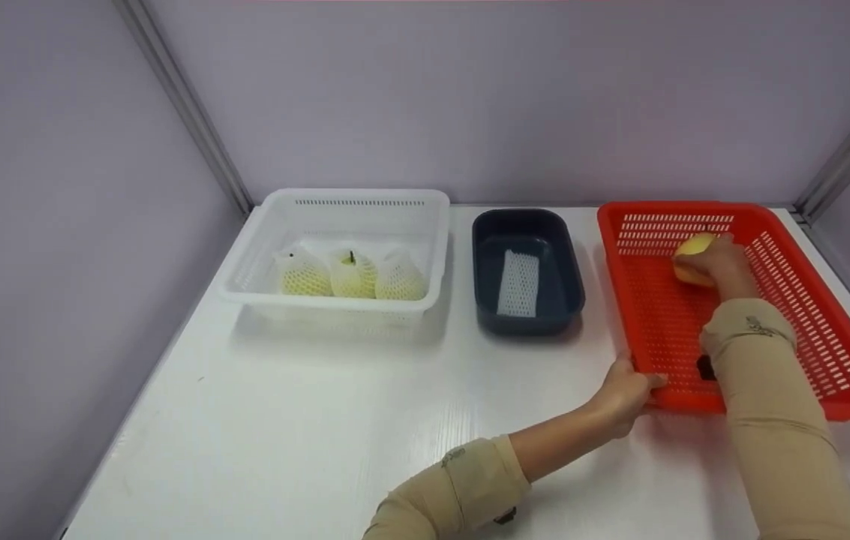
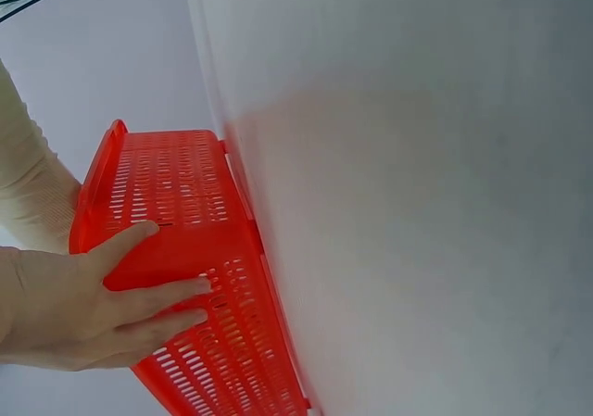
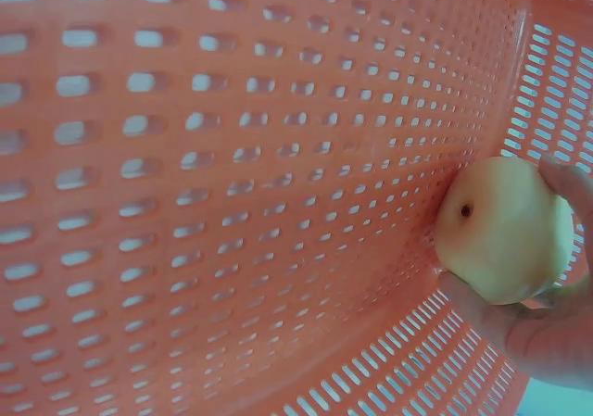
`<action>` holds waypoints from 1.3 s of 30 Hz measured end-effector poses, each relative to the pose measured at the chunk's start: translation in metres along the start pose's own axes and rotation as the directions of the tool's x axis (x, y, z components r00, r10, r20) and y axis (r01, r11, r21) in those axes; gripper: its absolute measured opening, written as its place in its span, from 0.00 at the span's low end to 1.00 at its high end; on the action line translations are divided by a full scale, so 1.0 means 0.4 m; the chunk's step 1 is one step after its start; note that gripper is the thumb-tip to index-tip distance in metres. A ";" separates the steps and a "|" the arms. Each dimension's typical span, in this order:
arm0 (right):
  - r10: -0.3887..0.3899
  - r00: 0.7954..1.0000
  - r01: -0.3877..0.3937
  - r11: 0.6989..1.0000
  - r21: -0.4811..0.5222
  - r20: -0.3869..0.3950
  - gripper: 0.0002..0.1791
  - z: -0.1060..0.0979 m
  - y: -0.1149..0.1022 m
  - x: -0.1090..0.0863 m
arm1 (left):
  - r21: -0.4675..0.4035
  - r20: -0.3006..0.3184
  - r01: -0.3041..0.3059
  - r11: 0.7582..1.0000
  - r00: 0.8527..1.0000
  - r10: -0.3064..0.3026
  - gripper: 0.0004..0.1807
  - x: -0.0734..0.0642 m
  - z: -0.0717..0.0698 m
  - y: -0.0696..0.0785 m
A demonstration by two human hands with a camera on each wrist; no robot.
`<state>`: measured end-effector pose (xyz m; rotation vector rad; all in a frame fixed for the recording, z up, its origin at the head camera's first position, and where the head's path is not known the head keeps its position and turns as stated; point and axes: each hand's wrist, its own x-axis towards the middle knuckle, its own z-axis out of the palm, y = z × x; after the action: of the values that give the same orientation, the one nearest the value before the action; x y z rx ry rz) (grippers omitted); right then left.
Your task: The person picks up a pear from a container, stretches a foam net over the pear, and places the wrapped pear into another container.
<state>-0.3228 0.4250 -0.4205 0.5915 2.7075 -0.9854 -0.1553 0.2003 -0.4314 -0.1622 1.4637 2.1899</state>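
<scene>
A red plastic basket (image 1: 668, 315) stands on the right side of the table. At its near left corner, my left hand (image 1: 623, 397) grips the basket; in the left wrist view the fingers (image 2: 167, 296) lie against its outer wall. Reaching inside toward the far end, my right hand (image 1: 725, 266) holds a bare yellow pear (image 1: 697, 244). The right wrist view shows thumb and fingers around the pear (image 3: 500, 231), close to the perforated basket surface. Part of the pear is hidden by the hand.
Left of the red basket, a dark blue tub (image 1: 485, 289) contains a flat white foam net (image 1: 519, 283). A white basket (image 1: 334, 304) at the back left has three yellow pears (image 1: 353, 277) in foam nets. Pale walls (image 1: 470, 97) enclose the white table (image 1: 267, 435).
</scene>
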 end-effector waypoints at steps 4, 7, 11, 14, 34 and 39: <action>0.006 0.999 -0.006 1.000 0.012 -0.043 0.52 0.003 0.004 0.000 | -0.046 0.014 -0.005 0.999 1.000 0.006 0.19 0.000 0.003 0.001; 0.017 0.998 -0.016 1.000 0.020 -0.062 0.52 0.001 0.006 -0.002 | -0.078 0.026 -0.019 0.997 0.999 0.021 0.19 0.000 0.005 0.001; 0.009 0.997 -0.007 1.000 0.021 -0.075 0.53 -0.011 0.006 -0.005 | -0.081 0.010 -0.016 0.997 1.000 0.017 0.19 0.001 0.010 0.003; -0.003 0.997 0.005 1.000 0.017 -0.077 0.52 -0.024 -0.002 -0.009 | -0.078 -0.005 -0.016 0.997 1.000 0.015 0.18 0.007 0.013 0.004; -0.061 0.986 0.078 0.992 0.102 -0.157 0.52 -0.099 -0.085 -0.066 | -0.060 -0.093 -0.032 0.998 0.995 0.026 0.14 0.094 0.050 0.027; -0.103 0.978 0.128 0.983 0.134 -0.181 0.54 -0.123 -0.106 -0.081 | -0.046 -0.116 -0.031 0.998 0.993 0.025 0.13 0.103 0.059 0.026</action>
<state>-0.3145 0.4176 -0.3488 0.5753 2.8678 -1.2223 -0.1919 0.2321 -0.4278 -0.2907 1.4833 2.2729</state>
